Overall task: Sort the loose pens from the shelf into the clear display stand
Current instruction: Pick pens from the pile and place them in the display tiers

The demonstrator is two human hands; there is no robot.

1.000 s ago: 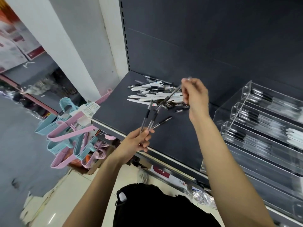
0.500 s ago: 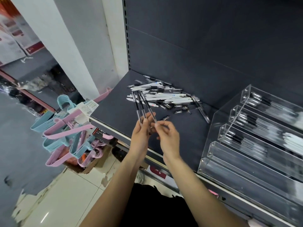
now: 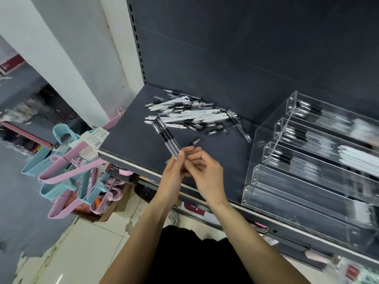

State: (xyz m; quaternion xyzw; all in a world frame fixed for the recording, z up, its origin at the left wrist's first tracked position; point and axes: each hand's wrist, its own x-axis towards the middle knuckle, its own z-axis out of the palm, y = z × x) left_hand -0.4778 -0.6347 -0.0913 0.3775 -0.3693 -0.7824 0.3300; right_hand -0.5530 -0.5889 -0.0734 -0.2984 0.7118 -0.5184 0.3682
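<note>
My left hand [image 3: 174, 171] grips a bundle of clear pens with black grips [image 3: 167, 138], about three; the exact count is unclear. Their long axis runs diagonally, far ends pointing toward the shelf's [image 3: 127, 138] back-left corner. My right hand [image 3: 205, 173] pinches their near ends at the shelf's front edge. One heap of loose pens [image 3: 188, 114] lies near the shelf's back edge, mostly lengthwise along it. The clear display stand [image 3: 262, 160], five tiers, occupies the shelf's right end; the three upper tiers hold pens.
</note>
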